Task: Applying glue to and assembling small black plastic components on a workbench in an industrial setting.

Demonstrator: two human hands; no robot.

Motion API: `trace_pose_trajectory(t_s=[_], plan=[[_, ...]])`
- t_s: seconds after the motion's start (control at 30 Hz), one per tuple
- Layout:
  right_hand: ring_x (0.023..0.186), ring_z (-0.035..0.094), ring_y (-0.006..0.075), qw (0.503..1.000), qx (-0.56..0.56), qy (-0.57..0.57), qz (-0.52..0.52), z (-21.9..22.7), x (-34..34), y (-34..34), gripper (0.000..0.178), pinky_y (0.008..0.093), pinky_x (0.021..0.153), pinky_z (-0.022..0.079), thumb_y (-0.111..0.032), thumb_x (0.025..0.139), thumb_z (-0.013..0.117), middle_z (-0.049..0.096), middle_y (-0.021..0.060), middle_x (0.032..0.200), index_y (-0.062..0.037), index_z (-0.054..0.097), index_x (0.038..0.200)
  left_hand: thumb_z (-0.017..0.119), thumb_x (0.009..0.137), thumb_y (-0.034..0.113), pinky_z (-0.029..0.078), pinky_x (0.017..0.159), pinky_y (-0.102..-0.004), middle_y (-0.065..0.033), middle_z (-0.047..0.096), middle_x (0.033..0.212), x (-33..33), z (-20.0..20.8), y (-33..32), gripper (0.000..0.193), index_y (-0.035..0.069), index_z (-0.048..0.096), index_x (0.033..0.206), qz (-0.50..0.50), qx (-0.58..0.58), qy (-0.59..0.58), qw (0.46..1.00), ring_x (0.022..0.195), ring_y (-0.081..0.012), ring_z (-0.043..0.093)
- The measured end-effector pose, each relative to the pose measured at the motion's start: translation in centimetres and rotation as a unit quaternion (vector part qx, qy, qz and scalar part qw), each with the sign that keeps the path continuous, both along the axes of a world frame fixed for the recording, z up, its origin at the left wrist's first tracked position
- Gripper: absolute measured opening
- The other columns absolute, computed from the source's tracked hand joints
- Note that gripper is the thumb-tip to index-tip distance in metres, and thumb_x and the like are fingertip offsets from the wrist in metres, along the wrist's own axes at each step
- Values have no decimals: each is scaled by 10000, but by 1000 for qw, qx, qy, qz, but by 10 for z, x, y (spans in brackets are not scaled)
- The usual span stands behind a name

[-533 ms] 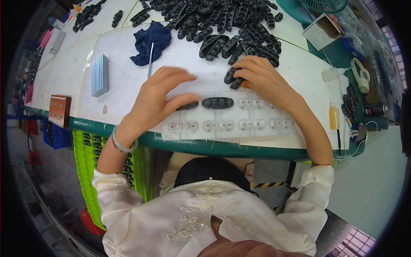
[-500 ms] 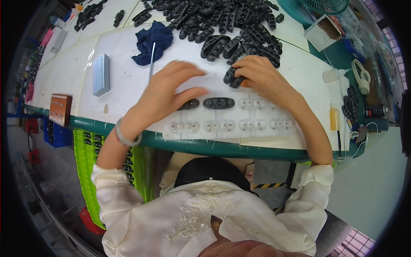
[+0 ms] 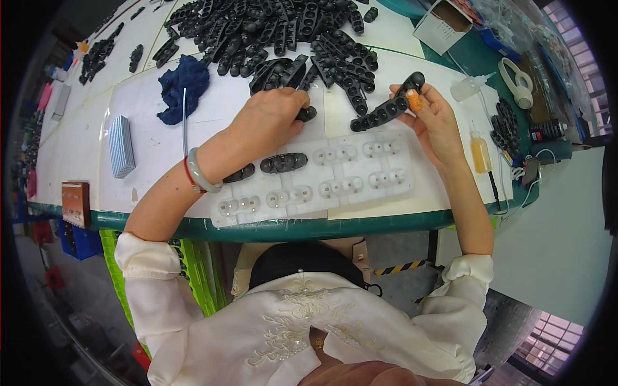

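Observation:
My right hand (image 3: 438, 125) pinches a long black plastic part (image 3: 380, 116) with a row of round holes; another black end rises above the thumb, and I cannot tell if it is a second part. An orange cover (image 3: 414, 100) wraps a fingertip. At the pile's near edge, my left hand (image 3: 270, 119) has its fingers curled round a black plastic part (image 3: 308, 114), mostly hidden by the hand. Below both hands lies a translucent white moulded tray (image 3: 315, 204) with two rows of pockets. Two black parts (image 3: 284, 163) sit in its far row at the left.
A large heap of black parts (image 3: 277, 29) covers the far table. To the left are a dark blue cloth (image 3: 183, 87), a thin metal rod (image 3: 185, 112) and a striped block (image 3: 121, 147). A yellow liquid bottle (image 3: 479, 153), a white squeeze bottle (image 3: 468, 88) and headphones (image 3: 516, 83) stand right.
My left hand has moved from open above the tray to closed at the pile. My right hand has turned palm up, lifting its black part rightward. The tray now lies slanted.

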State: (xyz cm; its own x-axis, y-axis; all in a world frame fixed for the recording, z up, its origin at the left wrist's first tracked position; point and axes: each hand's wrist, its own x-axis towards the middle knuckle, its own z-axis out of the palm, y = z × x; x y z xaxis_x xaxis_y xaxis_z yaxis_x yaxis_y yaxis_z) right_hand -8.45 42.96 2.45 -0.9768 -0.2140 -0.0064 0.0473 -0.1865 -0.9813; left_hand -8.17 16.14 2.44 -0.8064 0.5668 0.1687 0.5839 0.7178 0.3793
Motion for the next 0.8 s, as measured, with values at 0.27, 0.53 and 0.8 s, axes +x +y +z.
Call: trace_pose_trajectory(t_s=[0.27,0.53,0.8], plan=[[845,583,154,881,414,211,-90,29,40,11,178,276,690,477,-82,794,585,594,105,951,-15,526,949,655,674,48,496,626,-307,-134,614,821,38,18,29,246,9,593,909,-95,67,-31,993,723,-254,609],[730,558,272,859,417,289,-62,-4,50,-32,193,339,642,447,-77,743,600,565,121,827,-29,518,911,660,690,105,490,624,-322,-139,607,796,54,14,35,247,22,598,915,-50,75,9,996,716,-280,595],[816,590,146,992,120,43,4,3,37,-12,216,225,666,467,-128,879,483,596,151,967,23,428,1025,650,706,101,488,620,-333,-147,612,816,51,13,36,237,14,601,921,-51,81,-15,995,696,-285,592]])
